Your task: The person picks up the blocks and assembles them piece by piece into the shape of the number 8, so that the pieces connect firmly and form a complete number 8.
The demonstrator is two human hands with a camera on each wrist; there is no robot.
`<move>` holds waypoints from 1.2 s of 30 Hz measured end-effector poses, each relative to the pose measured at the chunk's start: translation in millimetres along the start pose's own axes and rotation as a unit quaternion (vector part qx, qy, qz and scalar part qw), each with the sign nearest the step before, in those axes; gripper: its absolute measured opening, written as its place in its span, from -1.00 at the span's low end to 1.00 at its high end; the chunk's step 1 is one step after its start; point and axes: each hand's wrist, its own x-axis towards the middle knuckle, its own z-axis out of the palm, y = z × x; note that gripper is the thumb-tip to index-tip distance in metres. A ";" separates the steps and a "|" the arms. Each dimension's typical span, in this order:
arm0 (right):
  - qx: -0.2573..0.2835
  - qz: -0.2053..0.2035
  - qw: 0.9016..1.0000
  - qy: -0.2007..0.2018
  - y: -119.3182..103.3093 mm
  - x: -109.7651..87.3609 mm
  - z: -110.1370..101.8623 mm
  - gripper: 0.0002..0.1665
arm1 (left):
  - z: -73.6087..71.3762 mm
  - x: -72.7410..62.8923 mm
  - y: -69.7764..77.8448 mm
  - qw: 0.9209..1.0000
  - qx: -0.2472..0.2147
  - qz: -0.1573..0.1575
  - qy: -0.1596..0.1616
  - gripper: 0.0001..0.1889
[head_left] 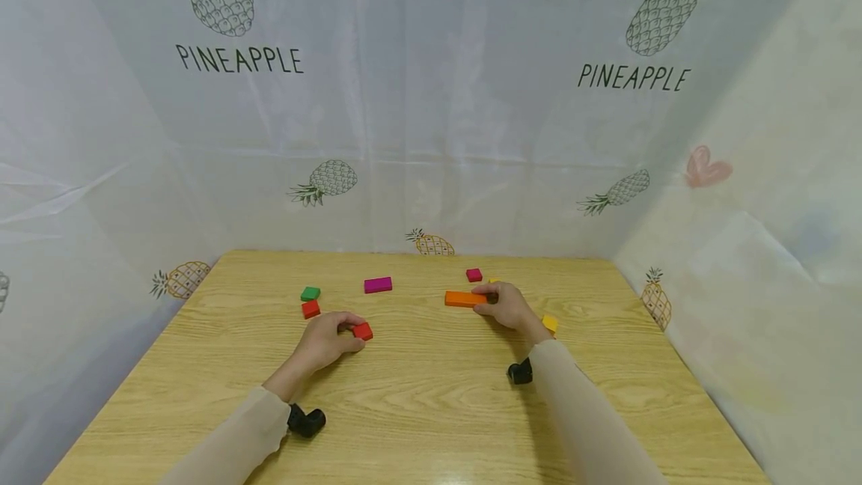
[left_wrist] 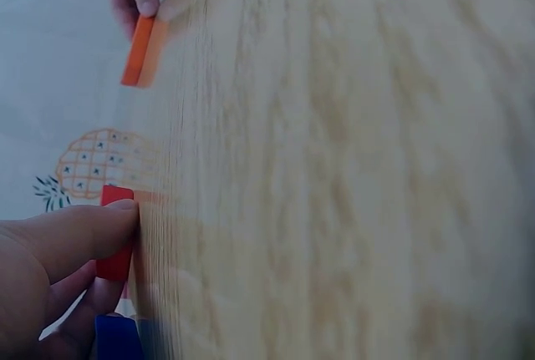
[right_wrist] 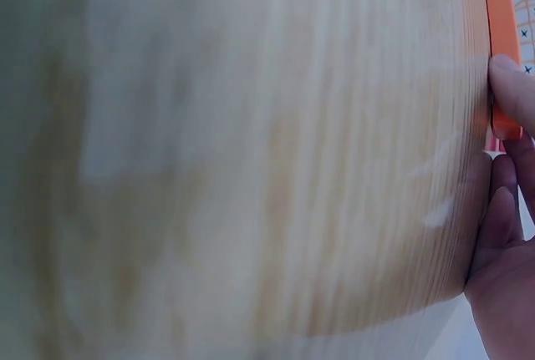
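My left hand point(head_left: 325, 340) pinches a small red block point(head_left: 363, 331) between thumb and fingers at the left centre of the wooden table. In the left wrist view a blue block point(left_wrist: 119, 340) shows just below that hand's fingers; the head view does not show it. Farther back and to the right, my right hand point(head_left: 506, 307) grips the right end of a long orange block point(head_left: 462, 299), thumb on the near side. The orange block lies flat, pointing left. In the right wrist view the thumb presses its side.
A green block point(head_left: 310, 293) and another red block point(head_left: 310, 309) lie behind the left hand. At the back are a purple block point(head_left: 378, 285) and a crimson block point(head_left: 474, 275). Yellow blocks point(head_left: 550, 324) sit near the right wrist, partly hidden. A pineapple-print curtain point(head_left: 431, 118) borders the table.
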 end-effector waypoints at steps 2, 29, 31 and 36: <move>-0.005 -0.003 1.000 0.001 0.4 0.0 -0.1 -0.62 | 0.1 -0.1 0.4 1.000 -0.001 -0.002 -0.001 -0.64; 0.026 0.006 1.000 -0.011 -16.9 -17.0 3.9 -0.63 | 0.5 1.4 -3.9 1.000 0.010 0.010 -0.004 -0.64; 0.045 0.011 0.999 -0.017 -20.1 -18.7 5.9 -0.63 | 0.4 1.3 -4.4 1.000 0.009 0.008 -0.003 -0.64; 0.051 0.010 0.999 -0.017 -26.8 -23.5 9.6 -0.65 | 0.2 1.4 -4.2 1.000 0.008 0.011 -0.001 -0.64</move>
